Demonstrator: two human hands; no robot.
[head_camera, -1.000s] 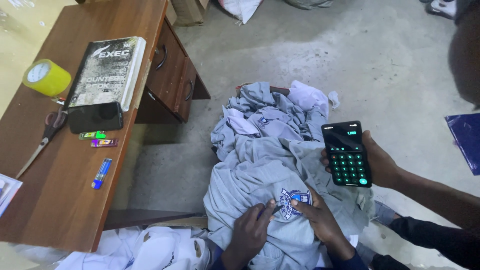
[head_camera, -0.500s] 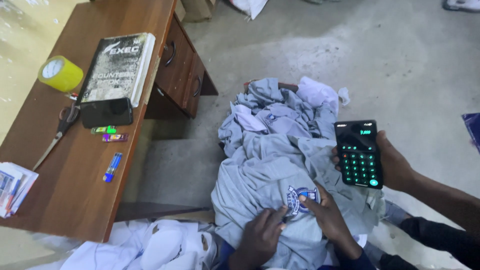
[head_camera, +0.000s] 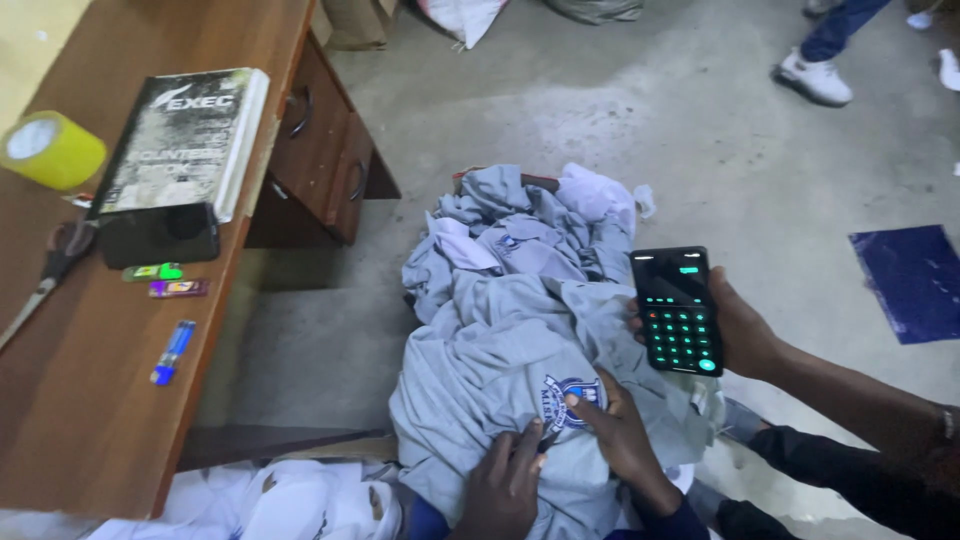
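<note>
- Two hands rest at about 6 o'clock on a heap of grey shirts (head_camera: 500, 340): the left hand (head_camera: 505, 485) lies flat and loosely spread on the cloth, and the right hand (head_camera: 612, 425) lies with fingers curled, fingertips touching the blue-and-white crest (head_camera: 568, 392) printed on the top shirt. A thin dark object shows between the two hands, too small to tell what it is or which hand has it.
- One more hand (head_camera: 745, 325), a co-worker's coming in from 4 o'clock, is closed around a phone (head_camera: 678, 310) with a lit green keypad, held upright just beside the heap's 3 o'clock edge.
- Grey shirts run from 6 o'clock up to centre, their far edge spilling over a low wooden rim at 12 o'clock; white cloth (head_camera: 290, 500) lies at 7 o'clock.
- Bare concrete floor (head_camera: 620, 110) spreads open from 12 to 2 o'clock; a blue sheet (head_camera: 905, 283) lies at 3 o'clock and a walker's shoe (head_camera: 815, 75) at 1 o'clock.
- Wooden desk (head_camera: 80, 420) fills 9 to 11 o'clock, its drawer front facing the heap across a narrow strip of floor. On it lie a hardback ledger (head_camera: 185, 135) reaching the desk's edge, a yellow tape roll (head_camera: 48, 150), scissors (head_camera: 50, 270) and a blue lighter (head_camera: 172, 352).
</note>
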